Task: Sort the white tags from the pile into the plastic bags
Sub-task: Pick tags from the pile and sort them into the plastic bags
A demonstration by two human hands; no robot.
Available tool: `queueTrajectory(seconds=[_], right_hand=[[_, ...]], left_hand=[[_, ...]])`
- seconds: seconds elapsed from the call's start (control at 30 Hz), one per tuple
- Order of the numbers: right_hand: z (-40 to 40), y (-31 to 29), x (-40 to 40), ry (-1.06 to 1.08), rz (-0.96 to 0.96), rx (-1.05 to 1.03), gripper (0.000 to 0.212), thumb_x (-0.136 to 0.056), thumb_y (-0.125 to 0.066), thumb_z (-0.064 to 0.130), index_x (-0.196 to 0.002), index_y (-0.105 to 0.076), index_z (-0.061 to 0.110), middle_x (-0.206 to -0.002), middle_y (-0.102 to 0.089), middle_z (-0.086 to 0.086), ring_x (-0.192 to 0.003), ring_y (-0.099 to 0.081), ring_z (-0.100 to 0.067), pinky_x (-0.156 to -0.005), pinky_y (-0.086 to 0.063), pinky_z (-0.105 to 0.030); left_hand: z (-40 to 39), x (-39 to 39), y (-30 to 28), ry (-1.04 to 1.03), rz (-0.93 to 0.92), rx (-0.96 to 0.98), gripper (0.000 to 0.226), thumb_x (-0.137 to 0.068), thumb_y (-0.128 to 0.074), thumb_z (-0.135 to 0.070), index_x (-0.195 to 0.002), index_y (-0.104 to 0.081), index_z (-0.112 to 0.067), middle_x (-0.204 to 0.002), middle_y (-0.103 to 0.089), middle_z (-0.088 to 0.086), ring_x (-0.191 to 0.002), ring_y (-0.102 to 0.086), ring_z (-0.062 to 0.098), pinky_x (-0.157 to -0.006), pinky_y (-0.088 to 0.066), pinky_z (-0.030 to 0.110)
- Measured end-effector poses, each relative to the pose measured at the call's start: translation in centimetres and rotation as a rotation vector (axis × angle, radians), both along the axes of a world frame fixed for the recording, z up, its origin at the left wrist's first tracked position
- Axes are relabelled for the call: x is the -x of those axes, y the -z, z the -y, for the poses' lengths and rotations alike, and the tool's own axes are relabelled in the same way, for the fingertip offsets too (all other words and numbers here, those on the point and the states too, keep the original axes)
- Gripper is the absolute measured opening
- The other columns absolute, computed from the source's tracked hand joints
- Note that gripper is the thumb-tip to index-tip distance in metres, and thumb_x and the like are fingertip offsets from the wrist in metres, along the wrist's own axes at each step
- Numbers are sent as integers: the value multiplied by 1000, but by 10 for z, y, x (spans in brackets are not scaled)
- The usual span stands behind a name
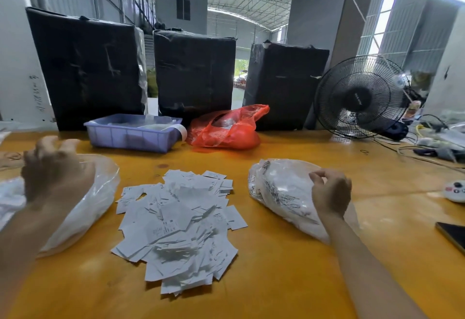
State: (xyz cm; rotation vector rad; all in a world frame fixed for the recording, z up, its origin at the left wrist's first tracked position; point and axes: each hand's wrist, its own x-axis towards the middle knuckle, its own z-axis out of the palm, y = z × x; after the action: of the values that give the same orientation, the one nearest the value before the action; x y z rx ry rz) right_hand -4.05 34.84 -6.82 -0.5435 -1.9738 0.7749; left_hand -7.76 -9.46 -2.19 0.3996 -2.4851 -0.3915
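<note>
A loose pile of white printed tags [180, 223] lies in the middle of the yellow table [289, 281]. To its left a clear plastic bag [93, 203] lies with its mouth toward the pile. My left hand [54, 170] hovers over this bag, blurred, its fingers loosely curled with no tag visible in them. To the right lies a second clear bag [279, 193] stuffed with tags. My right hand [331, 193] rests over that bag's right side, thumb and forefinger bent near each other with nothing visible between them.
At the back of the table stand a lilac plastic tray [130, 135], a red plastic bag [226, 130], three black wrapped boxes [193, 74] and a black fan [359, 97]. Cables, a small white device [455, 190] and a phone [453, 235] lie at the right edge.
</note>
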Motion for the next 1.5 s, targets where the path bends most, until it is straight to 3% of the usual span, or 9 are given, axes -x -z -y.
queueTrajectory(seconds=[0.2,0.33,0.47,0.57,0.73,0.93,1.07,1.33,1.5], right_hand=[[47,-33,-11,-387,-335,461,9,-91,-59,10,-92,-65,3,-81,-71,-9,-71,-68,-14,-68,-55,-28],[108,-37,-21,-816,-194,893,9,-93,-56,11,-86,-62,13,-70,-73,2,-61,-66,-4,-55,-48,-17],[153,-24,-34,-1009,-19,931,9,-91,-58,11,-85,-64,8,-75,-74,-3,-62,-66,-9,-55,-49,-19],[164,-19,-38,-1017,17,907,8,-90,-61,12,-84,-66,8,-77,-74,-4,-66,-66,-10,-60,-50,-22],[161,-18,-37,-1004,75,911,9,-91,-60,19,-85,-64,14,-83,-75,0,-66,-65,-5,-63,-45,-22],[151,-18,-32,-1199,225,962,47,-76,-57,53,-108,-59,18,-106,-72,4,-98,-67,-11,-78,-51,-30],[151,-17,-32,-1318,375,769,58,-66,-73,39,-118,-56,21,-102,-73,3,-102,-65,-13,-89,-48,-37],[150,-13,-32,-1226,380,715,4,-78,-72,15,-80,-70,12,-69,-67,-1,-65,-60,-13,-65,-45,-24],[169,-9,-35,-1122,118,876,3,-83,-67,5,-80,-69,4,-63,-66,-5,-59,-58,-14,-58,-49,-21]], left_hand=[[-75,-42,-6,411,-295,-60,35,-80,-71,-4,-113,-63,4,-112,-61,25,-104,-55,40,-88,-43,46],[-120,-65,-3,772,73,-708,33,-82,-66,-33,-105,-65,-10,-101,-69,4,-86,-65,15,-73,-51,22],[-141,-70,7,849,524,-1305,70,-64,-59,-60,-104,-64,-3,-100,-71,19,-86,-71,30,-72,-60,31],[-140,-71,12,964,618,-1250,54,-68,-69,-49,-104,-70,-8,-97,-73,15,-88,-72,27,-70,-59,26],[-140,-70,19,802,439,-1340,5,-82,-66,1,-85,-71,2,-76,-73,17,-62,-71,18,-52,-53,18],[-129,-66,18,799,439,-1210,25,-65,-78,-19,-78,-70,1,-74,-73,13,-59,-68,13,-52,-52,17],[-124,-64,17,810,485,-1065,30,-52,-81,-27,-65,-67,-4,-81,-72,21,-59,-66,13,-53,-52,18],[-115,-57,11,791,428,-1234,30,-64,-77,-26,-84,-70,-5,-80,-73,12,-55,-64,10,-52,-52,19],[-119,-61,8,811,457,-1355,35,-52,-83,-29,-82,-76,-12,-74,-71,1,-65,-62,11,-64,-50,22]])
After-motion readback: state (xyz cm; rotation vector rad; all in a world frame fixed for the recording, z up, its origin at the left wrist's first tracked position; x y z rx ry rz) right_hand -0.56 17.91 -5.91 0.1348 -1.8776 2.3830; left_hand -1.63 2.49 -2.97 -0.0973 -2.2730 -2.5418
